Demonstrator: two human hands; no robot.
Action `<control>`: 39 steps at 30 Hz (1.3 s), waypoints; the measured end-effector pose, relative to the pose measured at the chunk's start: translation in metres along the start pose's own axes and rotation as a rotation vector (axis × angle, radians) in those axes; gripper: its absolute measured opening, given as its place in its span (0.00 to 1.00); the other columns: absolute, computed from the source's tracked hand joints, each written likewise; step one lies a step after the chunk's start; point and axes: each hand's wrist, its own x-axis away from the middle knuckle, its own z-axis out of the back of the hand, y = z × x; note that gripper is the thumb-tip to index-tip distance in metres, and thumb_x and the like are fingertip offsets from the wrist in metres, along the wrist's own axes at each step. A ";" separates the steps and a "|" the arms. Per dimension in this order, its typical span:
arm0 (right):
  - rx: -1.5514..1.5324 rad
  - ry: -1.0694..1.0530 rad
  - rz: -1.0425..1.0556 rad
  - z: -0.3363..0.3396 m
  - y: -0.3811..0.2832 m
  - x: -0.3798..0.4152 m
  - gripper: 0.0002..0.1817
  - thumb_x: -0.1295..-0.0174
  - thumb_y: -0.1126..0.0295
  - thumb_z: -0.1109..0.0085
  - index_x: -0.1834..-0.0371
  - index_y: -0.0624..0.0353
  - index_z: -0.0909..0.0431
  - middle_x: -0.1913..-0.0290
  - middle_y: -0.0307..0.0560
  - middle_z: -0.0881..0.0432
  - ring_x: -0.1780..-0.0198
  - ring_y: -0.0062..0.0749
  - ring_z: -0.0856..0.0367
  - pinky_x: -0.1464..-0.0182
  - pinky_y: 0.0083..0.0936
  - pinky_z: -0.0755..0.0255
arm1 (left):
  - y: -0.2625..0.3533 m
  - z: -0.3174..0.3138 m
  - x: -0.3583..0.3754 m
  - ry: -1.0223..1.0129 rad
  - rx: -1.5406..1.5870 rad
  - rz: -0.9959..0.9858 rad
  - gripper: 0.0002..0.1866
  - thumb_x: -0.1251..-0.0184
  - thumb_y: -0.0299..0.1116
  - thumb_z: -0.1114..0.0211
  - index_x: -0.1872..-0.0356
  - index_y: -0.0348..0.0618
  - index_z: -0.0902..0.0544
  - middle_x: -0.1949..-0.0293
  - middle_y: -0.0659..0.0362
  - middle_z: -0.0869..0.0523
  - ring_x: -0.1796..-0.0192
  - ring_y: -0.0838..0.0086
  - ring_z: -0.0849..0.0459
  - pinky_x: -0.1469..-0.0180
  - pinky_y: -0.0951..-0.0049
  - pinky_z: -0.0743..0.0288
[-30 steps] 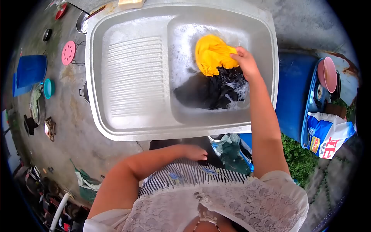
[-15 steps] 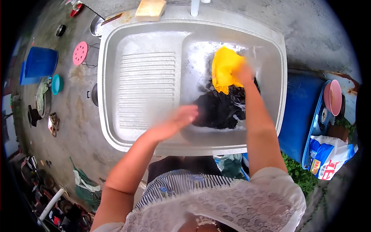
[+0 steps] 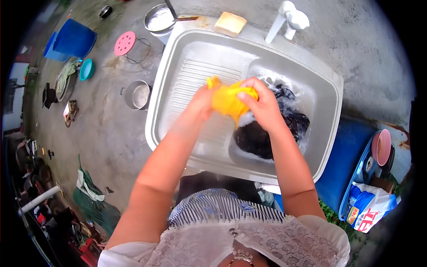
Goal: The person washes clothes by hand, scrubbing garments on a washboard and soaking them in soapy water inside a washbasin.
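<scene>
A bunched yellow cloth [image 3: 229, 101] is held between my two hands above the divide of the grey sink [image 3: 336, 133]. My left hand [image 3: 202, 101] is closed on the cloth's left end, over the ribbed washboard [image 3: 213, 73]. On the cloth's right end my right hand [image 3: 262, 101] is closed, with the thumb on top. Below and to the right, dark wet cloth [image 3: 255, 140] lies in the basin among white suds.
A yellowish block [image 3: 230, 23] sits on the sink's back rim, left of a white tap [image 3: 281, 20]. A metal pot [image 3: 137, 95] stands on the ground at left. Right of the sink are a blue barrel [image 3: 340, 160] and a printed bag [image 3: 369, 207].
The yellow cloth has come up out of the basin and moved left with my right hand. My left hand, free before, now holds it too. The view has turned and shifted.
</scene>
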 end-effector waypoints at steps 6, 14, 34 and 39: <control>1.049 0.335 0.159 -0.051 0.122 -0.046 0.14 0.33 0.59 0.44 0.50 0.55 0.20 0.47 0.51 0.18 0.38 0.47 0.27 0.34 0.45 0.39 | -0.022 0.027 0.017 0.754 -1.634 -0.471 0.28 0.33 0.49 0.37 0.42 0.35 0.21 0.45 0.47 0.18 0.40 0.53 0.23 0.36 0.60 0.32; 0.885 0.231 0.324 -0.104 0.118 0.019 0.09 0.44 0.71 0.48 0.65 0.61 0.21 0.63 0.56 0.22 0.53 0.53 0.26 0.48 0.50 0.36 | -0.091 0.036 0.036 0.593 -1.144 -0.855 0.13 0.33 0.33 0.41 0.53 0.34 0.23 0.52 0.42 0.22 0.48 0.47 0.26 0.42 0.50 0.36; 0.860 0.264 0.267 -0.086 0.137 -0.038 0.05 0.41 0.70 0.46 0.71 0.58 0.22 0.63 0.52 0.20 0.56 0.53 0.25 0.49 0.47 0.34 | -0.075 0.056 -0.025 0.641 -1.393 -0.768 0.09 0.40 0.37 0.38 0.65 0.43 0.19 0.59 0.50 0.20 0.49 0.52 0.27 0.44 0.52 0.38; 0.994 0.568 0.264 -0.075 0.137 -0.111 0.06 0.39 0.67 0.46 0.67 0.57 0.22 0.61 0.52 0.20 0.54 0.53 0.25 0.48 0.48 0.36 | -0.016 0.051 -0.074 0.778 -1.378 -0.926 0.09 0.38 0.37 0.39 0.65 0.43 0.17 0.58 0.51 0.19 0.45 0.55 0.26 0.39 0.52 0.39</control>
